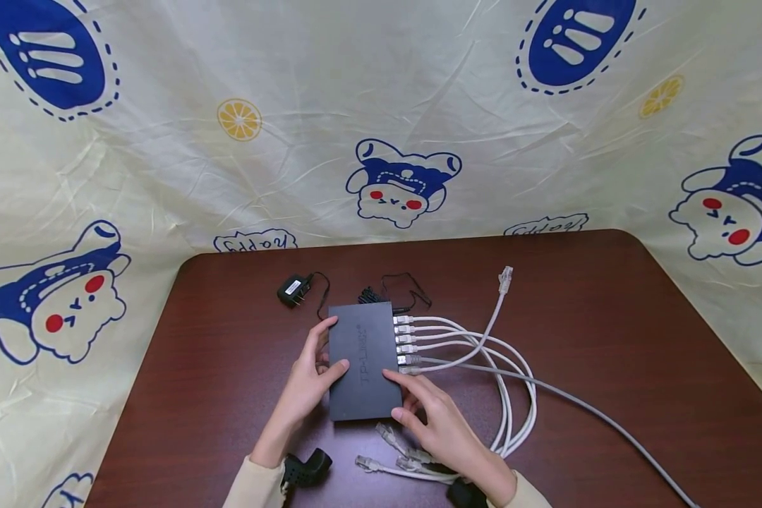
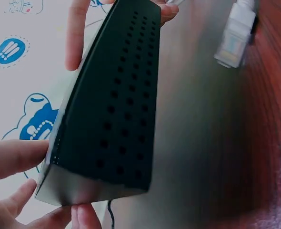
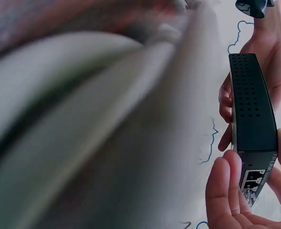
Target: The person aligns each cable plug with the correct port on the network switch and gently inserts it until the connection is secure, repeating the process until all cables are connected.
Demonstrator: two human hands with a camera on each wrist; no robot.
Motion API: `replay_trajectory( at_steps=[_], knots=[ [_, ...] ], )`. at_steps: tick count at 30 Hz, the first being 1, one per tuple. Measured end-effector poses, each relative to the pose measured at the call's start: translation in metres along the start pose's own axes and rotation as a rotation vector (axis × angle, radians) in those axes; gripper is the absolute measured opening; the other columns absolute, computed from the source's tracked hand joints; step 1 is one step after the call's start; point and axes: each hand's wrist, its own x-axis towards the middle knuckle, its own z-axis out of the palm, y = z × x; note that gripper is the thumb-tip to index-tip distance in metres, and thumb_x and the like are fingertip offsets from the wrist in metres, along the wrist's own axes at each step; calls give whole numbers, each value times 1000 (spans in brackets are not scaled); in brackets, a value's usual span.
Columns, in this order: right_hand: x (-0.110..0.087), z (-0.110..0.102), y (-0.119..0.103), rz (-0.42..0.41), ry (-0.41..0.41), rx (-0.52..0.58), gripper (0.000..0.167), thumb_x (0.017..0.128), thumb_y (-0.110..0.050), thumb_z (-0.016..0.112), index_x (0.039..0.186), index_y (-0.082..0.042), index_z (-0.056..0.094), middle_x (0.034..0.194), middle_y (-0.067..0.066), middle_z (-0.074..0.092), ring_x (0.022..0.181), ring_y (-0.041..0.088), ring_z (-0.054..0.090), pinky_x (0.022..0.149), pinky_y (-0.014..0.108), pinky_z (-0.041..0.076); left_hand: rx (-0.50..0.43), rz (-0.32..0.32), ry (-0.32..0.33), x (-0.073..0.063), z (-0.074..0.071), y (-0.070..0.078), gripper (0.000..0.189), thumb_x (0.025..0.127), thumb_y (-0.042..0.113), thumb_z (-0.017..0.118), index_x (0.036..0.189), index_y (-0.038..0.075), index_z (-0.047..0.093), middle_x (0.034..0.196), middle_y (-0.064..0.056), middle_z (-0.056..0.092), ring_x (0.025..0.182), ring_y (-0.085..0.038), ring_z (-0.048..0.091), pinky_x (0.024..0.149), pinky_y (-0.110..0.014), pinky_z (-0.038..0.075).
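Observation:
A dark network switch (image 1: 363,395) marked TP-LINK is gripped by both hands over the table. My left hand (image 1: 306,374) holds its left edge, thumb on the top face and other fingers partly hidden at the side. At the near right corner my right hand (image 1: 443,418) grips it, index finger on top and other fingers below. The left wrist view shows the perforated side of the switch (image 2: 126,95). Several white network cables (image 1: 447,339) and one grey cable (image 1: 584,403) run into its right side. Two unfilled ports (image 3: 253,180) show near the right fingers in the right wrist view.
A black power adapter (image 1: 293,290) lies behind the switch, its thin bundled cord (image 1: 413,282) nearby. One loose cable plug (image 1: 505,281) points toward the back. Several more plugs (image 1: 370,464) lie at the front by the right wrist. A printed cloth (image 1: 305,176) hangs behind the brown table (image 1: 228,353).

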Motion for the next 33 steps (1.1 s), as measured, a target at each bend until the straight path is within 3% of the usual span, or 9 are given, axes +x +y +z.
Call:
replay_trajectory(
  at_steps=[11, 14, 18, 21, 33],
  knots=[
    [2, 5, 3, 124, -62, -7, 49, 89, -8, 67, 135, -10, 52, 95, -1, 53, 75, 6, 54, 62, 23, 49, -3, -20, 15, 5, 2, -11, 65, 88, 5, 67, 145, 17, 37, 141, -21, 42, 87, -21, 42, 70, -27, 38],
    [2, 6, 2, 164, -86, 35, 50, 88, -7, 67, 136, -11, 51, 97, 2, 53, 70, 6, 55, 57, 22, 49, 7, -32, 24, 1, 2, 0, 63, 88, 1, 65, 144, 11, 38, 139, -24, 43, 85, -22, 42, 69, -28, 38],
    [1, 7, 2, 224, -125, 109, 49, 91, -9, 64, 138, -11, 49, 99, 7, 52, 66, 8, 56, 52, 23, 50, 29, -45, 33, 1, 3, -2, 63, 88, 0, 66, 144, 10, 39, 139, -24, 44, 85, -23, 44, 67, -31, 39],
    [1, 7, 1, 267, -151, 125, 48, 93, -9, 63, 138, -12, 49, 99, 8, 53, 67, 10, 56, 51, 24, 50, 49, -45, 31, 5, 3, -19, 64, 88, 6, 67, 145, 15, 39, 140, -23, 43, 85, -22, 45, 64, -32, 41],
    [-3, 7, -2, 327, -207, 178, 48, 93, -7, 61, 139, -11, 48, 98, 9, 52, 68, 12, 57, 50, 25, 51, 114, -45, 39, -2, 4, -28, 61, 86, 7, 69, 141, 14, 44, 133, -23, 48, 84, -21, 47, 70, -33, 40]
  ],
)
